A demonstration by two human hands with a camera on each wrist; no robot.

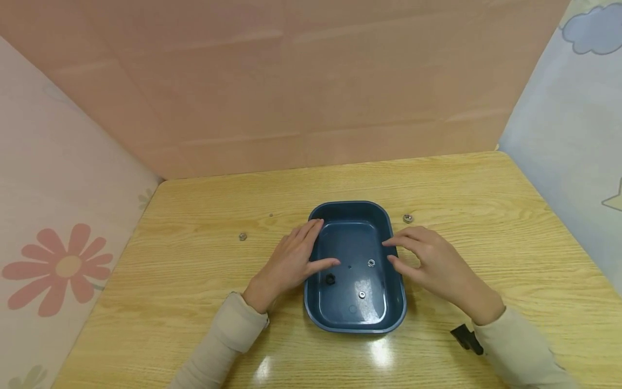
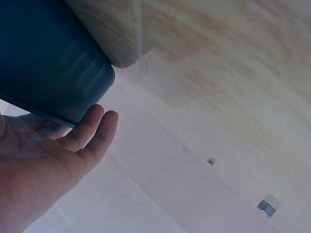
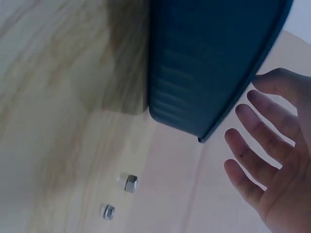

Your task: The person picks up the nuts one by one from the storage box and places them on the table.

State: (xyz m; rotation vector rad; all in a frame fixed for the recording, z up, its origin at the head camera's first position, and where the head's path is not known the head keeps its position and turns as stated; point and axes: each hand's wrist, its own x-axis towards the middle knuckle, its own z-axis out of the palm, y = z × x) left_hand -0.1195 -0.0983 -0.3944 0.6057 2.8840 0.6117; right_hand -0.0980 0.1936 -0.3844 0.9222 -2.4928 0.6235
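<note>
A dark blue rectangular tray (image 1: pixel 345 237) lies on the table in the head view. Inside it are a black nut (image 1: pixel 330 279), a silver nut (image 1: pixel 371 263) and a smaller silver nut (image 1: pixel 362 295). My left hand (image 1: pixel 291 256) rests at the left rim, its fingers fairly straight and its thumb reaching over the inside. In the left wrist view, fingers extend past the tray's outer wall (image 2: pixel 58 63). At the right rim is my right hand (image 1: pixel 430 259), thumb and fingers spread apart, holding nothing. The right wrist view shows its fingertips close to the rim.
On the wooden table (image 1: pixel 184 292), a silver nut (image 1: pixel 243 236) lies left of the tray, with a tiny piece (image 1: pixel 271 215) farther back. Metal nuts (image 3: pixel 131 184) lie to the right. A black object (image 1: pixel 466 339) is beside the right sleeve. Walls enclose the table's back and sides.
</note>
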